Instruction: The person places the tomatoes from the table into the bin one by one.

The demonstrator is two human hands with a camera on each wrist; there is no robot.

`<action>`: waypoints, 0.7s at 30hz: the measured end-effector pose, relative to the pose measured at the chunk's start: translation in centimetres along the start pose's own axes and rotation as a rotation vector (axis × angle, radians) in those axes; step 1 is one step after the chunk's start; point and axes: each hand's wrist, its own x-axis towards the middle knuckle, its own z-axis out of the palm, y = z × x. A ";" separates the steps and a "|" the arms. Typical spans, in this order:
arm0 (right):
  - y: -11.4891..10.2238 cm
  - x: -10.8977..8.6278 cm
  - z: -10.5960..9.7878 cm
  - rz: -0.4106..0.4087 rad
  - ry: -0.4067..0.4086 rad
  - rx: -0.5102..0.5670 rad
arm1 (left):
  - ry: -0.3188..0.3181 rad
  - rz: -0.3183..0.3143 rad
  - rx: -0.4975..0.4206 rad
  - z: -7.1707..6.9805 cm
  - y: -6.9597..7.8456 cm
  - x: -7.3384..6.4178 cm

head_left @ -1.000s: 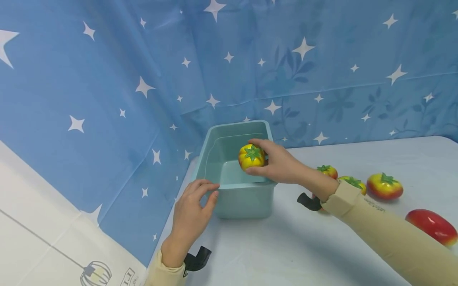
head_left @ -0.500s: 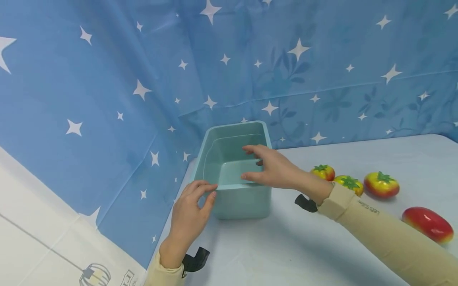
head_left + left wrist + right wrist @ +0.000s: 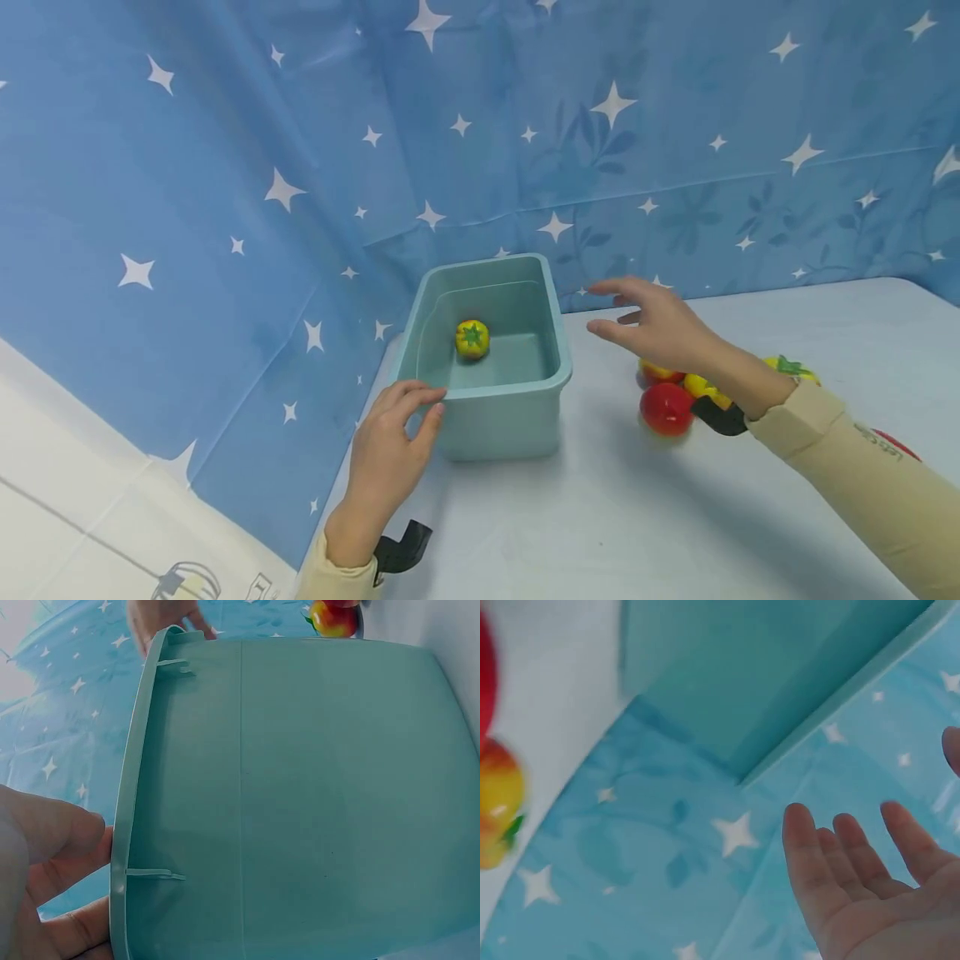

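A yellow-and-red toy tomato point(image 3: 472, 340) with a green star-shaped top lies inside the pale teal bin point(image 3: 501, 425), toward its left side. My left hand point(image 3: 390, 446) rests its fingertips on the bin's near left rim, thumb just outside; in the left wrist view its fingers point(image 3: 79, 915) meet the rim beside the long wall. Past the bin's right side my right hand point(image 3: 660, 325) hovers with fingers spread and nothing in them. The right wrist view shows that same palm point(image 3: 889, 919), bare, with the bin's wall above it.
On the white table point(image 3: 600, 517), right of the bin, lie a glossy red toy fruit point(image 3: 667, 408) and several yellow-red ones, partly hidden under my right forearm. A sliver of another red fruit point(image 3: 896, 443) shows behind the sleeve. A blue star-patterned cloth point(image 3: 480, 167) hangs behind.
My right hand let go of the yellow toy tomato, which dropped into the bin, then moved right, out past the bin's side. The left hand stays at the rim.
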 end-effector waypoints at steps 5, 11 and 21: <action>2.5 -1.3 -0.5 0.039 -0.025 -0.077 | -0.006 -0.010 -0.004 0.0 0.0 0.0; 5.2 -3.2 -0.1 0.095 -0.059 -0.086 | -0.006 -0.012 -0.012 0.0 0.1 0.0; 8.7 -5.6 1.6 0.113 -0.067 -0.056 | -0.004 -0.009 -0.006 -0.1 0.1 -0.1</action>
